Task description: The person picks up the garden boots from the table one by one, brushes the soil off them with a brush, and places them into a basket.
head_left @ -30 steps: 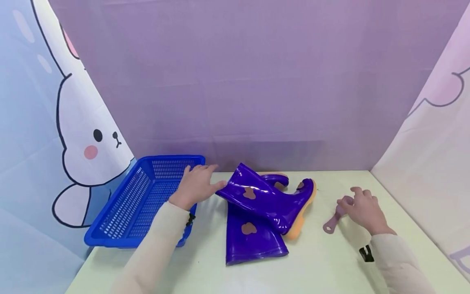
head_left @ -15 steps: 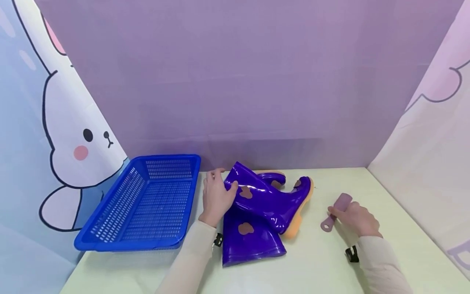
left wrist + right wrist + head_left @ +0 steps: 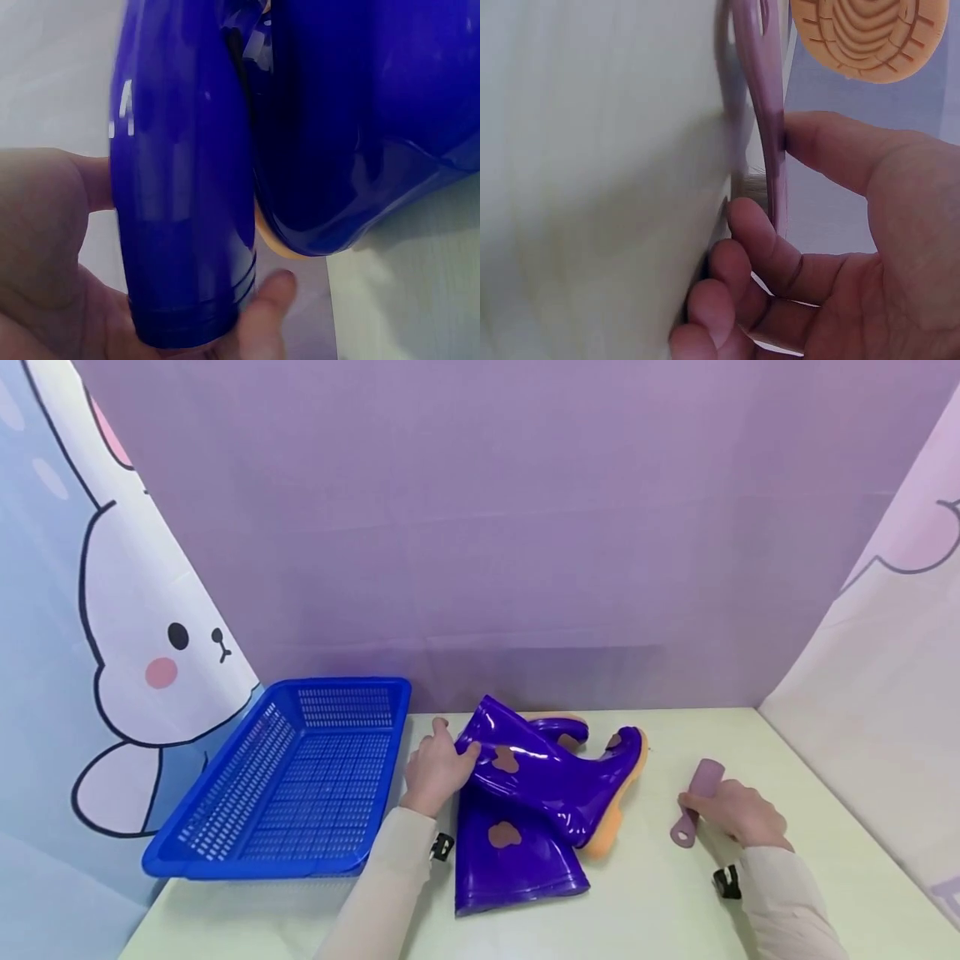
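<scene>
Two glossy purple rain boots with brown patches and orange soles lie crossed on the table. My left hand (image 3: 437, 770) grips the upper rain boot (image 3: 543, 772) at its shaft opening; in the left wrist view, thumb and fingers lie on opposite sides of the shaft (image 3: 180, 187). Beneath it is the lower rain boot (image 3: 517, 877), partly covered. To the right, my right hand (image 3: 744, 814) pinches a pinkish-purple brush (image 3: 706, 778) with a holed handle. In the right wrist view the thumb presses the brush's back (image 3: 769, 112), and short bristles (image 3: 754, 187) face the table.
A blue perforated plastic basket (image 3: 247, 868) stands at the left, near my left forearm. A purple cloth backdrop (image 3: 480, 543) closes off the rear, with printed cloth panels (image 3: 892, 693) at both sides.
My left hand has moved right from the basket's edge onto the upper boot's shaft. My right hand has come down and taken hold of the brush, which has turned slightly.
</scene>
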`<action>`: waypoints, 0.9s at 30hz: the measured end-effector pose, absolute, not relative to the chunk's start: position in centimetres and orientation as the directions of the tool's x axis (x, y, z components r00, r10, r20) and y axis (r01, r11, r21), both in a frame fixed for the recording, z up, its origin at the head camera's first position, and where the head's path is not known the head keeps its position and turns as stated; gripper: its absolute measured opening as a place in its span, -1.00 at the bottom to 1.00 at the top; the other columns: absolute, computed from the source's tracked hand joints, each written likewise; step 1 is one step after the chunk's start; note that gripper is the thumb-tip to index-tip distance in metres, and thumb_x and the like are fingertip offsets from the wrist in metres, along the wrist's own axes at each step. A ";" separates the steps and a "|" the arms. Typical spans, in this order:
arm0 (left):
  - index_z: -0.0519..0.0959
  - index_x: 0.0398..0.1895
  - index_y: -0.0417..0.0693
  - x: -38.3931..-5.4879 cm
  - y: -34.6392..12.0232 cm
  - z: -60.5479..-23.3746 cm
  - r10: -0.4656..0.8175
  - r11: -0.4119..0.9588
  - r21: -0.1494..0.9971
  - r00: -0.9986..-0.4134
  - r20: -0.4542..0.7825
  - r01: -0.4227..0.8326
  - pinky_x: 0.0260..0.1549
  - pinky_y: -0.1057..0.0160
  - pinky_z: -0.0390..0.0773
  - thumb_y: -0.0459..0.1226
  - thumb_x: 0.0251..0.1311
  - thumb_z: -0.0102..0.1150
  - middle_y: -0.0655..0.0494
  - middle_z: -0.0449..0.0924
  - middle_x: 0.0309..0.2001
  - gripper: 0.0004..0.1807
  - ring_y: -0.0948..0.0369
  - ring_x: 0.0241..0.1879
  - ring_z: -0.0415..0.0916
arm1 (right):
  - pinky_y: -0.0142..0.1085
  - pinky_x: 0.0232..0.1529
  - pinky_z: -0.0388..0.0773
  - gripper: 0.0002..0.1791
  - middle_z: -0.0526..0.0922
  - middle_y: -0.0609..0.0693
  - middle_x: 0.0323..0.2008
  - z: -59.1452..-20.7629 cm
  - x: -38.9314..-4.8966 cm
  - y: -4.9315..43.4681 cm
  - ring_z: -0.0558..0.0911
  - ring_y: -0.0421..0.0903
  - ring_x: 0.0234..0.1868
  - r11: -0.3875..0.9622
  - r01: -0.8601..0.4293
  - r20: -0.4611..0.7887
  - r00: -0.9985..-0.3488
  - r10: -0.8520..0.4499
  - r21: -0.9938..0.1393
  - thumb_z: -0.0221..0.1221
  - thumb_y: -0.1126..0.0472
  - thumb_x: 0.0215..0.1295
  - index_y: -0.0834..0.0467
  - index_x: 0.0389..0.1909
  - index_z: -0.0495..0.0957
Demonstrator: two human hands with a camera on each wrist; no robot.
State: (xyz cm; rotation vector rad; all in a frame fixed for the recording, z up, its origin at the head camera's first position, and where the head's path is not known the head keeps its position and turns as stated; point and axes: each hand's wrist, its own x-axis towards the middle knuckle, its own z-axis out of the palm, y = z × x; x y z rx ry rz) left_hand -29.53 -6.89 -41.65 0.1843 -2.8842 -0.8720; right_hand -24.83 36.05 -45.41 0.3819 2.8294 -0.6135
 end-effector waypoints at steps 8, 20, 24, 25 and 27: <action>0.30 0.40 -0.14 -28.9 -6.8 -41.0 -0.136 0.831 0.553 -0.987 0.083 -0.068 -0.10 -0.19 0.62 0.14 0.32 0.18 -0.28 0.68 0.02 -0.23 -0.22 -0.07 0.67 | -0.11 -0.39 0.40 -0.28 0.61 0.19 -0.38 -45.4 -24.5 35.9 0.53 0.05 -0.39 0.879 0.295 -0.272 -0.941 0.199 -0.375 0.11 -0.40 0.29 0.28 -0.25 0.52; 0.37 0.33 0.00 -28.8 -6.2 -40.5 -0.182 0.746 0.665 -0.972 0.151 -0.036 -0.04 -0.19 0.59 0.04 0.29 0.26 -0.15 0.63 0.10 -0.37 -0.16 -0.03 0.63 | -0.23 -0.54 0.35 -0.64 0.59 -0.03 -0.69 -45.2 -24.3 36.1 0.53 -0.09 -0.61 0.855 0.283 -0.285 -0.944 0.168 -0.434 0.02 -0.04 0.25 0.16 -0.52 0.51; 0.41 0.28 0.02 -28.8 -6.0 -40.3 -0.219 0.694 0.720 -0.955 0.201 -0.007 -0.04 -0.17 0.58 -0.04 0.26 0.30 -0.12 0.65 0.13 -0.43 -0.17 0.01 0.63 | -0.25 -0.49 0.36 -0.47 0.51 -0.08 -0.77 -45.5 -24.7 36.3 0.51 -0.12 -0.65 0.856 0.245 -0.278 -0.953 0.124 -0.455 -0.12 -0.09 0.45 0.12 -0.63 0.49; 0.43 0.26 0.03 -28.8 -5.9 -40.3 -0.224 0.677 0.736 -0.950 0.217 0.009 -0.05 -0.16 0.58 -0.06 0.24 0.32 -0.11 0.66 0.12 -0.45 -0.16 0.00 0.64 | -0.25 -0.48 0.36 -0.44 0.49 -0.09 -0.77 -45.5 -24.8 36.4 0.49 -0.13 -0.67 0.853 0.236 -0.278 -0.954 0.113 -0.465 -0.15 -0.10 0.49 0.12 -0.64 0.49; 0.45 0.23 0.03 -28.7 -5.7 -40.3 -0.228 0.639 0.768 -0.944 0.240 0.041 -0.05 -0.14 0.59 -0.10 0.22 0.33 -0.10 0.68 0.09 -0.47 -0.14 0.00 0.64 | -0.25 -0.49 0.38 -0.42 0.48 -0.10 -0.78 -45.7 -24.8 36.4 0.45 -0.16 -0.69 0.841 0.227 -0.278 -0.956 0.095 -0.491 -0.17 -0.08 0.54 0.13 -0.63 0.48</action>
